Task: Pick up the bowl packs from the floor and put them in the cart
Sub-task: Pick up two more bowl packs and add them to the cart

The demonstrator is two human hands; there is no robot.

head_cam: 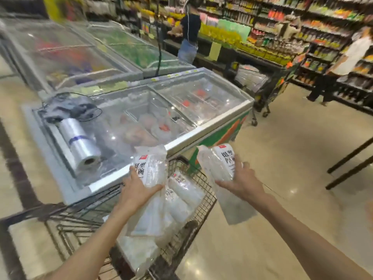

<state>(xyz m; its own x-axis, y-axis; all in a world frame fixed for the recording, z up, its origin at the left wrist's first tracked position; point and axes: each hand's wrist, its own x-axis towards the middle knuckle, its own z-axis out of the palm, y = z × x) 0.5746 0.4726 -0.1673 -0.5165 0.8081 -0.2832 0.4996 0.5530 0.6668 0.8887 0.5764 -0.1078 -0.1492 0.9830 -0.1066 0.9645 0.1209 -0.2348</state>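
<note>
My left hand (pixel 135 190) grips a clear bowl pack with a white label (pixel 150 168), held over the black wire cart (pixel 203 184). My right hand (pixel 241 179) holds a second bowl pack (pixel 219 164) just right of the cart's front corner, above the floor. Inside the cart lie several more clear bowl packs (pixel 183 195), piled against its front and right side. Both forearms reach in from the bottom of the head view.
A glass-topped chest freezer (pixel 222 116) stands right in front of the cart, with a roll of plastic bags (pixel 80 144) on its lid. A second cart (pixel 268 91) and two people stand by the shelves beyond. Black table legs (pixel 351 158) cross at right.
</note>
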